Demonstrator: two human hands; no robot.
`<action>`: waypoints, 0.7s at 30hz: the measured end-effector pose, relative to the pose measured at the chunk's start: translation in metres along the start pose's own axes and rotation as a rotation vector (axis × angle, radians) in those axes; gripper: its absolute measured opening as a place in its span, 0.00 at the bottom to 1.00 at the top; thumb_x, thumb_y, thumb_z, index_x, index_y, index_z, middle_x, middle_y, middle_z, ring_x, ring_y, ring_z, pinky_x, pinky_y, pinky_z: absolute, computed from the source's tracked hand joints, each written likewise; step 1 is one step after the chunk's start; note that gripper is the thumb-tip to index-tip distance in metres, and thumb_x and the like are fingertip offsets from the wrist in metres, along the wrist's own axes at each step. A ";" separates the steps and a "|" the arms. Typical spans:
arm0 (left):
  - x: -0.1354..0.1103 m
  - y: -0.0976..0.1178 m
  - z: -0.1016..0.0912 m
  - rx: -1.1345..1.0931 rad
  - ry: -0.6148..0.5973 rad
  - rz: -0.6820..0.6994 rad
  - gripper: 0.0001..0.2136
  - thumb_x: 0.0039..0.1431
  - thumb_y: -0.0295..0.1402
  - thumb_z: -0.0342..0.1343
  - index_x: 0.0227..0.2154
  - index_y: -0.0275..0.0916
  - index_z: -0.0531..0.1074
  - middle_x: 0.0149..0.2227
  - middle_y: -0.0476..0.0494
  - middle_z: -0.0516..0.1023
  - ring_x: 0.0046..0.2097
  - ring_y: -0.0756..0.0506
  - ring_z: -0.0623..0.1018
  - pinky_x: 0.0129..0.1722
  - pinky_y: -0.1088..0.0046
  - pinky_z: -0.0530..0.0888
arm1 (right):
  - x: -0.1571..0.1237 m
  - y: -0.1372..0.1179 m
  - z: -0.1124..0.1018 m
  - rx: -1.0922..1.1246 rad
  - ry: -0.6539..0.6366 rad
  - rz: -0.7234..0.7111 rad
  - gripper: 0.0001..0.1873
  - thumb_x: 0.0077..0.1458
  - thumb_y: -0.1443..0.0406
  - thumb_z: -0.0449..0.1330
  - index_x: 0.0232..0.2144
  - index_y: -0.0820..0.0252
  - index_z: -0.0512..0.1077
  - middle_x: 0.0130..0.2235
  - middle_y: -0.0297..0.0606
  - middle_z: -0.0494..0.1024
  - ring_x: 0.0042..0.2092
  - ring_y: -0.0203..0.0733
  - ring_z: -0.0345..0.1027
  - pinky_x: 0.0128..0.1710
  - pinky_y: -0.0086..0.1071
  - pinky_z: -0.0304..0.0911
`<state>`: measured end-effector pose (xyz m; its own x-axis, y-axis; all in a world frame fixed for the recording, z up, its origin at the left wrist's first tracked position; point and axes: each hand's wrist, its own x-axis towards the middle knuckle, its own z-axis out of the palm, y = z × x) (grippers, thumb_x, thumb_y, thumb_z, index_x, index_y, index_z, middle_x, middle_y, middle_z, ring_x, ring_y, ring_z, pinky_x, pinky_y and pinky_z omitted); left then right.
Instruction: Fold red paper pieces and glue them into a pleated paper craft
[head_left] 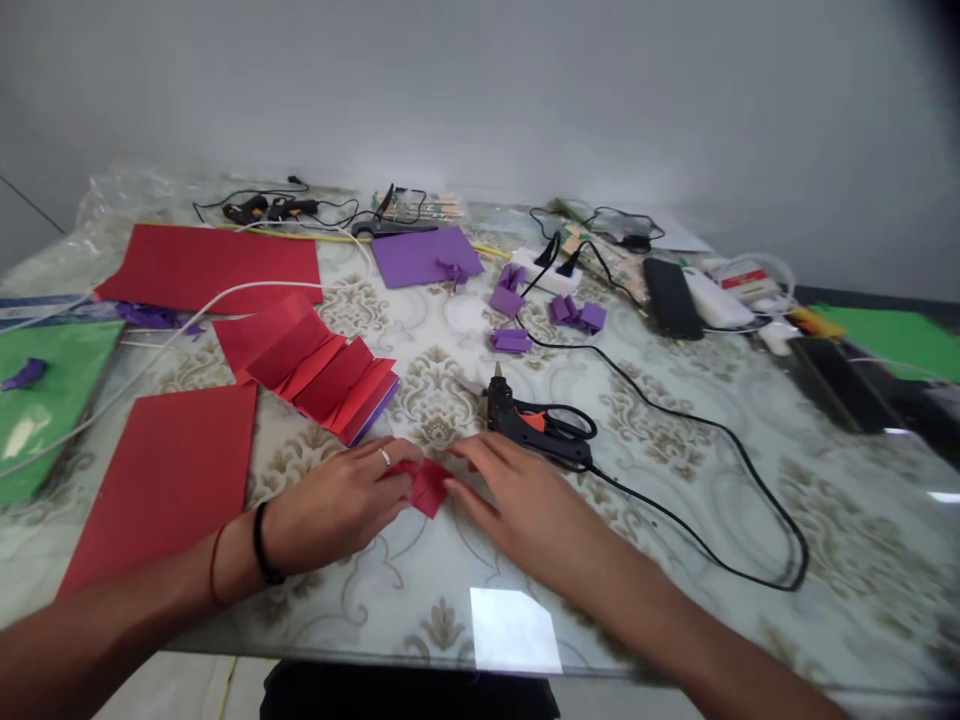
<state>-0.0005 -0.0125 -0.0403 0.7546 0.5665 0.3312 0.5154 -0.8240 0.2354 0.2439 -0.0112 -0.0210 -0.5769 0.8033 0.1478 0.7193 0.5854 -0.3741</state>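
My left hand [352, 497] is closed on a small folded red paper piece [429, 487] near the table's front. At the paper's right edge is my right hand [517, 495], its thumb close to the paper and its fingers apart; whether it touches the paper is hard to tell. A black glue gun [536, 425] with an orange trigger lies just beyond my right hand, beside dark-handled scissors [574, 420]. Beyond my left hand, creased red paper strips [315, 365] lie in a loose stack, with a red sheet [169, 470] to their left.
Folded purple paper pieces [511, 341] and a purple sheet [424, 255] lie farther back. A white power strip [547, 270] feeds black cords. At right are a black phone [672, 297] and green paper [892, 340]. A green pack [56, 400] and a white cable [172, 340] are at left.
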 end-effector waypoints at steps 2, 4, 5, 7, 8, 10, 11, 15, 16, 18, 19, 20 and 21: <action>0.002 0.000 -0.002 0.002 0.075 0.034 0.08 0.71 0.23 0.53 0.35 0.38 0.72 0.49 0.40 0.79 0.49 0.43 0.80 0.51 0.63 0.80 | 0.006 -0.003 0.005 0.083 -0.019 0.073 0.13 0.64 0.71 0.64 0.51 0.65 0.75 0.44 0.47 0.84 0.44 0.50 0.81 0.43 0.41 0.75; 0.003 0.000 -0.006 -0.015 0.135 0.050 0.08 0.72 0.23 0.53 0.35 0.37 0.72 0.47 0.40 0.80 0.48 0.43 0.80 0.51 0.62 0.79 | 0.010 -0.002 0.008 0.212 -0.026 0.156 0.17 0.63 0.72 0.65 0.54 0.65 0.75 0.44 0.46 0.85 0.42 0.47 0.81 0.43 0.39 0.75; 0.004 0.000 -0.008 -0.029 0.160 0.061 0.08 0.72 0.22 0.53 0.36 0.37 0.72 0.46 0.41 0.80 0.48 0.43 0.80 0.50 0.62 0.79 | 0.011 0.000 0.009 0.284 -0.033 0.198 0.18 0.62 0.72 0.66 0.54 0.65 0.76 0.42 0.45 0.85 0.41 0.46 0.81 0.42 0.37 0.74; 0.005 0.000 -0.012 -0.044 0.188 0.090 0.07 0.72 0.22 0.53 0.37 0.37 0.73 0.44 0.42 0.80 0.48 0.42 0.80 0.50 0.62 0.79 | 0.011 0.003 0.009 0.438 -0.071 0.271 0.18 0.60 0.72 0.66 0.53 0.62 0.77 0.38 0.39 0.85 0.37 0.43 0.80 0.39 0.34 0.72; 0.004 0.001 -0.014 -0.038 0.195 0.102 0.07 0.71 0.21 0.54 0.38 0.37 0.73 0.44 0.42 0.80 0.48 0.42 0.79 0.50 0.61 0.79 | 0.011 0.005 0.009 0.521 -0.091 0.299 0.16 0.60 0.72 0.66 0.50 0.61 0.78 0.36 0.37 0.84 0.35 0.42 0.78 0.36 0.33 0.71; 0.003 0.001 -0.015 -0.010 0.211 0.085 0.06 0.71 0.21 0.55 0.42 0.38 0.74 0.46 0.41 0.79 0.50 0.41 0.79 0.51 0.60 0.80 | 0.009 0.008 0.007 0.708 -0.107 0.335 0.07 0.61 0.68 0.65 0.43 0.60 0.79 0.33 0.35 0.82 0.33 0.41 0.75 0.34 0.32 0.68; 0.002 0.001 -0.014 -0.007 0.229 0.048 0.06 0.71 0.23 0.56 0.46 0.38 0.74 0.48 0.39 0.78 0.51 0.41 0.79 0.51 0.59 0.81 | 0.008 0.010 0.006 0.802 -0.103 0.341 0.04 0.61 0.66 0.65 0.39 0.60 0.78 0.33 0.34 0.81 0.33 0.40 0.74 0.34 0.32 0.67; -0.001 0.004 -0.007 -0.242 0.377 -0.190 0.32 0.66 0.37 0.66 0.68 0.40 0.59 0.61 0.29 0.70 0.61 0.36 0.75 0.56 0.52 0.81 | 0.006 0.012 0.002 1.050 -0.036 0.380 0.14 0.61 0.55 0.66 0.32 0.59 0.72 0.29 0.31 0.74 0.31 0.37 0.68 0.33 0.31 0.65; -0.001 0.006 -0.005 -0.350 0.410 -0.249 0.37 0.65 0.39 0.67 0.70 0.42 0.54 0.62 0.29 0.69 0.61 0.36 0.76 0.56 0.52 0.82 | 0.006 0.011 0.001 1.081 -0.023 0.398 0.16 0.61 0.53 0.67 0.32 0.59 0.72 0.29 0.30 0.73 0.31 0.37 0.68 0.33 0.31 0.65; 0.001 0.008 -0.004 -0.588 0.413 -0.383 0.39 0.64 0.39 0.68 0.71 0.45 0.52 0.61 0.32 0.72 0.56 0.39 0.80 0.52 0.58 0.83 | 0.006 0.008 0.000 1.125 -0.007 0.423 0.18 0.59 0.50 0.69 0.34 0.59 0.73 0.30 0.31 0.74 0.32 0.37 0.68 0.34 0.31 0.65; 0.003 0.010 -0.005 -0.707 0.369 -0.455 0.36 0.64 0.39 0.68 0.69 0.45 0.56 0.58 0.35 0.75 0.51 0.42 0.82 0.49 0.62 0.84 | 0.006 0.006 0.001 1.140 -0.004 0.425 0.19 0.60 0.50 0.69 0.35 0.59 0.74 0.31 0.32 0.74 0.33 0.38 0.68 0.35 0.31 0.65; 0.004 0.011 -0.006 -0.827 0.279 -0.534 0.29 0.65 0.40 0.67 0.65 0.43 0.63 0.53 0.38 0.78 0.46 0.44 0.83 0.46 0.66 0.84 | 0.005 0.003 0.001 1.151 -0.001 0.422 0.19 0.60 0.49 0.68 0.35 0.59 0.74 0.31 0.32 0.74 0.33 0.38 0.68 0.35 0.31 0.64; 0.006 0.012 -0.008 -0.936 0.152 -0.595 0.20 0.66 0.41 0.65 0.57 0.40 0.71 0.48 0.40 0.81 0.43 0.45 0.83 0.43 0.69 0.83 | 0.005 0.000 0.003 1.159 -0.003 0.413 0.19 0.62 0.49 0.67 0.36 0.59 0.74 0.32 0.33 0.74 0.34 0.38 0.68 0.36 0.31 0.64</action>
<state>0.0072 -0.0189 -0.0277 0.3992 0.9164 0.0299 0.2209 -0.1278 0.9669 0.2398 -0.0078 -0.0227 -0.3894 0.9041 -0.1760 0.0802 -0.1571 -0.9843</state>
